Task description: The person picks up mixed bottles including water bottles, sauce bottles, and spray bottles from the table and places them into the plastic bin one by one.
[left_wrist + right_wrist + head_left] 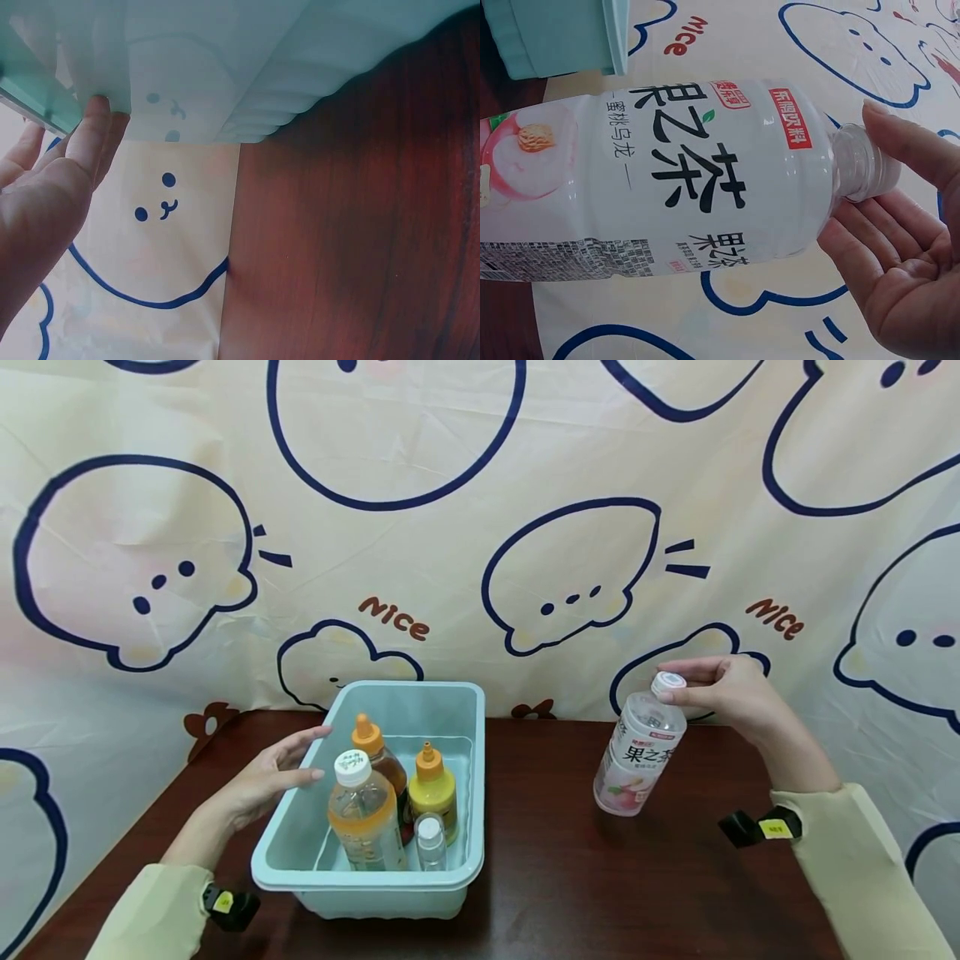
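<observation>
My right hand (731, 693) pinches the white cap of a clear plastic drink bottle (637, 752) between thumb and fingers. The bottle leans, its top toward the right; a pink-and-white peach label shows close up in the right wrist view. Whether its base touches the table cannot be told. My left hand (262, 781) is at the left rim of a light blue plastic bin (465, 760), its fingers fairly straight. In the left wrist view, fingertips (96, 112) touch the bin's outer wall.
Inside the bin stand an orange-banded bottle (363, 818) with a white cap, a brown squeeze bottle (386, 764), a yellow squeeze bottle (435, 793) and a small clear bottle (431, 843). The dark wooden table (547, 860) meets a cartoon-printed cloth (450, 568) behind.
</observation>
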A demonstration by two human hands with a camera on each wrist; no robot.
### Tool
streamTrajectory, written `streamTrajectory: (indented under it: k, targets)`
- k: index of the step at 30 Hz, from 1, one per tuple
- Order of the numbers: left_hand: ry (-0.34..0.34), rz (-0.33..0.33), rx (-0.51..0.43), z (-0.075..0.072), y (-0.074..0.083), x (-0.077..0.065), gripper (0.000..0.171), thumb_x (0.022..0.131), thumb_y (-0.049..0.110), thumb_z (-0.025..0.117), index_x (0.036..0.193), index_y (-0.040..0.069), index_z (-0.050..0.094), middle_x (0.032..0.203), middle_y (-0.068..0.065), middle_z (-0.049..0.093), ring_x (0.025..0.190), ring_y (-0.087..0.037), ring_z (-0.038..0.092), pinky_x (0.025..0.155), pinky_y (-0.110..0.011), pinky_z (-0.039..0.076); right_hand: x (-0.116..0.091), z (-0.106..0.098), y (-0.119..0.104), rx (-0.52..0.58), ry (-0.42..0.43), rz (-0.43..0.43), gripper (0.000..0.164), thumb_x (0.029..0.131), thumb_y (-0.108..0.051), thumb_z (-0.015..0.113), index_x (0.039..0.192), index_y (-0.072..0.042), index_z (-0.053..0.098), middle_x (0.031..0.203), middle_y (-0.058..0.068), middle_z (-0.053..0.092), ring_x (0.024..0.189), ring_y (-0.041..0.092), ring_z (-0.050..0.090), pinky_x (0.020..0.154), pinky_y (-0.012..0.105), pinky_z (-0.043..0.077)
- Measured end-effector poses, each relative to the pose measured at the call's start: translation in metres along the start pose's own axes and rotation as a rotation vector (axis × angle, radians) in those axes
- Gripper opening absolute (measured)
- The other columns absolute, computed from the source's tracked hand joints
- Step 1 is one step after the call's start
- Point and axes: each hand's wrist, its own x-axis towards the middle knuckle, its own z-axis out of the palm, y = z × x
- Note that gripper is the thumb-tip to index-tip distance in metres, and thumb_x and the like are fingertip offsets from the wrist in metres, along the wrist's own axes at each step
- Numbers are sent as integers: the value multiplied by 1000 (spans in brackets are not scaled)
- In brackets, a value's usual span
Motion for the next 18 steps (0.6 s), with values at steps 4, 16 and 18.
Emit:
streamTrajectory:
  k: [4,16,18]
  targets:
    - [1,-5,-1,0,0,1,76,82,21,65,144,8,22,149,-21,15,126,-46,28,89,-62,37,4,2,-4,10,6,-28,20,79,-17,71,94,-30,69,85,-15,67,79,6,62,68,21,52]
    - [1,-5,1,0,-1,1,76,82,21,65,143,9,22,149,-21,15,125,-46,29,88,-62,38,12,5,-18,40,-8,-46,29,80,-16,70,108,-10,68,85,-13,68,78,7,63,68,22,52]
    - [1,-2,2,0,-1,1,76,82,21,65,143,9,22,149,-21,16,125,-46,29,88,-62,39,13,6,-21,32,-10,-49,34,80,-16,70,111,-5,65,85,-13,68,78,7,63,68,22,52]
